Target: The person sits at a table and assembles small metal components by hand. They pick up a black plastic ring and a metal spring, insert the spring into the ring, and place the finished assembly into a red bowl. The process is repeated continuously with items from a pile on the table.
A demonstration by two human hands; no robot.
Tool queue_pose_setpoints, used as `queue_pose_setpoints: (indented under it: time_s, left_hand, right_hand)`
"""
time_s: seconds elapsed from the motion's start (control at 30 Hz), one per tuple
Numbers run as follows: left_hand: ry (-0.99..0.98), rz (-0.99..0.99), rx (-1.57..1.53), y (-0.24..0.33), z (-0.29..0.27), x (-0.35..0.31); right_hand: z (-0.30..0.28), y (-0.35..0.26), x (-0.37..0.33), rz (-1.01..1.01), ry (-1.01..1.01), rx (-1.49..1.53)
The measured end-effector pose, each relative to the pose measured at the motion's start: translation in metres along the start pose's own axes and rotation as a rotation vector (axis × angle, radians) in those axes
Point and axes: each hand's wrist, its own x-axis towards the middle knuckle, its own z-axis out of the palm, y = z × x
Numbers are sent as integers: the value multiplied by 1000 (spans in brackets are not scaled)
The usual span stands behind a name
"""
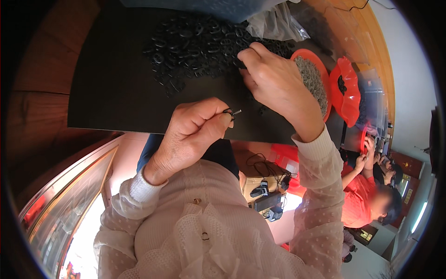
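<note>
My left hand (193,135) is closed near the table's front edge, thumb and index finger pinching a small black plastic part (227,111). A thin metal coil spring (237,112) sticks out of that part toward the right. Farther off, my right hand (274,74) reaches over the near right side of a pile of small black plastic pieces (195,44), many of them oval with holes. Its fingers are curled; whatever sits between the tips is lost against the dark pieces. Beside the right wrist is a red bowl (328,88) heaped with small metal springs (310,81).
A wavy-rimmed red dish (349,104) with a few dark pieces stands right of the spring bowl. Crumpled clear plastic bags (278,23) lie behind the pile on the black table (109,83). Another person in a red shirt (360,202) works at the right. Cables and a box (253,183) are below the table edge.
</note>
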Motion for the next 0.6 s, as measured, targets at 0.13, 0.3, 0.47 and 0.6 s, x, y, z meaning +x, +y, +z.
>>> queue_pose_setpoints:
  time_s: [0.13, 0.3, 0.47, 0.6]
  left_hand:
    - [-21, 5, 5, 2, -1, 0]
    - [0, -9, -8, 0, 1, -3]
    - [-20, -98, -36, 10, -2, -4]
    - [-9, -218, -163, 14, -3, -4]
  right_hand:
    - [0, -2, 2, 23, -86, -79]
    - [6, -5, 4, -14, -71, -159]
    - [3, -4, 0, 39, 9, 115]
    - [-29, -8, -14, 361, -322, 1003]
